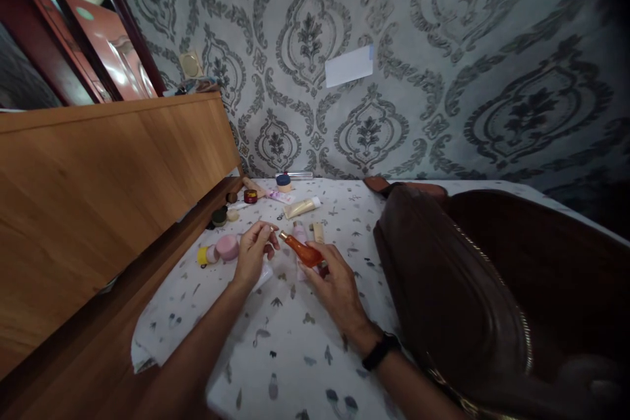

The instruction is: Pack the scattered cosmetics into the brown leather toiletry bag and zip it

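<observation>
Over the middle of the patterned cloth (295,335), the orange bottle (301,252) is off the surface, tilted, its narrow gold neck pointing left and far. Right hand (339,285): fingers curled around the wide body, thumb on the near side; a grip that probably steadies it while leaving the neck exposed. Left hand (250,254): fingertips drawn nearly together on a small pale piece (272,229), perhaps a cap, too small to be sure. It is just beside the neck, apart from it.

Under and beyond the bottle, a pink tube (299,231) and a cream tube (318,232) lie close; little margin for lowering the right hand there. Farther, a gold tube (301,208) lies on its side. Left of the left hand, a pink jar (227,247) and yellow-topped container (202,256) sit together, limiting a sweep that way.

Edges: brown bag (443,289) bounds the right, wooden cabinet (123,164) the left, wallpapered wall (315,111) the far side. Widest room for the forearms appears near, over the cloth between them.
</observation>
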Action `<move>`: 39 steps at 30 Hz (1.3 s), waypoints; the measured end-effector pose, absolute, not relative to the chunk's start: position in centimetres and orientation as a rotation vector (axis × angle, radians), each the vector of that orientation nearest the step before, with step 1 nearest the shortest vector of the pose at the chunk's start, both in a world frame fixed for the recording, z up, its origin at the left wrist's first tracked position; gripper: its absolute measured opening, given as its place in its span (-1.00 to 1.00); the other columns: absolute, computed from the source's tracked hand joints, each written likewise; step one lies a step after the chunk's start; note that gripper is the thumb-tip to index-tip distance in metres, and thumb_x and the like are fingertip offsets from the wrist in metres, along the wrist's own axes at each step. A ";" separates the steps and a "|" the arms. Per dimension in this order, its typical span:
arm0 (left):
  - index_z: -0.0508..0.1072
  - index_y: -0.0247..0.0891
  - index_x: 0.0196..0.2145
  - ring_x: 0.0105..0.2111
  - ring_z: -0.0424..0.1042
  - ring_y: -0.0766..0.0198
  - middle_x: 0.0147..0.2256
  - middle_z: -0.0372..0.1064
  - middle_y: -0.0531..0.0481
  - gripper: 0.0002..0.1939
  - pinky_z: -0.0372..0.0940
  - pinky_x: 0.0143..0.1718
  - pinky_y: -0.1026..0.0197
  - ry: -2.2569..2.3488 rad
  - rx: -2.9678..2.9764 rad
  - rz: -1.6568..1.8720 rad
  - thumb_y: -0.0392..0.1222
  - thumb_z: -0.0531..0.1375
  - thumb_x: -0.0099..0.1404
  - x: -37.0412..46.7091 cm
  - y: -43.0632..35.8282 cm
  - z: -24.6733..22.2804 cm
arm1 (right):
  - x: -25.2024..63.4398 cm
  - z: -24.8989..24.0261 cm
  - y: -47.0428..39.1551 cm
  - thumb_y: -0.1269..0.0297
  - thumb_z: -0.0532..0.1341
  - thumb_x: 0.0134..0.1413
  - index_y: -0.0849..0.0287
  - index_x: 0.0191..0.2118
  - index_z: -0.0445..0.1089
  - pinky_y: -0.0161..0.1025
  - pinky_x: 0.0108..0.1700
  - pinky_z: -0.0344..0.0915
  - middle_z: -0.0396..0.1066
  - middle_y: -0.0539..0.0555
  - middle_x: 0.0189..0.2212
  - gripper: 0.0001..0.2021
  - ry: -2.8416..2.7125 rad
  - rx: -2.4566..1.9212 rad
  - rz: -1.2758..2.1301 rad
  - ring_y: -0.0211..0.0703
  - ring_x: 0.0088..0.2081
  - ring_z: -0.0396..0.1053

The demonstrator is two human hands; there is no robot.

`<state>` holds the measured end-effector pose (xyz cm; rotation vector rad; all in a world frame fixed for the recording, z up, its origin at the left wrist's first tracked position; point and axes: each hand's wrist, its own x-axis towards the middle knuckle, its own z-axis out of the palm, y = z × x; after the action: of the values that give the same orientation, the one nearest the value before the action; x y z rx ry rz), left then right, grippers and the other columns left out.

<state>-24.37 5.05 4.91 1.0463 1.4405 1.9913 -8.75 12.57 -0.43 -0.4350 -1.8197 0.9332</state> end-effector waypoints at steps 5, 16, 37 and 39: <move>0.55 -0.32 -0.33 -0.53 0.29 0.40 -0.51 0.34 0.04 -0.56 -0.01 -0.65 0.41 1.362 0.940 2.004 0.14 0.39 0.05 -23.6 5.0 5.4 | -8.8 -0.2 12.4 0.30 0.23 0.14 0.10 0.01 0.43 -0.19 -0.25 0.41 0.48 0.13 -0.13 -0.69 -1.771 -0.430 1.059 -0.04 -0.15 0.45; 0.56 -0.35 -0.34 -0.52 0.30 0.41 -0.50 0.35 0.03 -0.52 -0.02 -0.65 0.42 1.211 0.798 1.979 0.14 0.44 -0.01 -23.2 4.7 5.7 | -8.8 0.0 12.6 0.24 0.24 0.12 0.11 -0.01 0.44 -0.15 -0.21 0.42 0.52 0.14 -0.13 -0.70 -1.810 -0.429 1.015 -0.02 -0.16 0.47; 0.60 -0.35 -0.35 -0.56 0.32 0.44 -0.55 0.35 0.07 -0.50 0.07 -0.65 0.44 1.160 0.628 1.963 0.07 0.52 -0.15 -22.8 4.9 5.5 | -8.9 -0.4 12.5 0.29 0.28 0.09 0.12 -0.03 0.45 -0.17 -0.21 0.40 0.50 0.13 -0.15 -0.71 -1.770 -0.431 1.089 -0.02 -0.16 0.45; 0.61 -0.35 -0.34 -0.57 0.32 0.44 -0.55 0.35 0.07 -0.51 0.07 -0.65 0.44 1.173 0.640 1.963 0.07 0.52 -0.14 -22.8 4.9 5.5 | -8.8 -0.3 12.5 0.29 0.28 0.10 0.13 -0.03 0.45 -0.18 -0.23 0.40 0.49 0.13 -0.16 -0.71 -1.780 -0.433 1.090 -0.02 -0.16 0.45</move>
<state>-22.77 4.93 5.47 0.6398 1.1729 1.9626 -8.80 12.52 -0.32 -0.4330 -1.7797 1.0903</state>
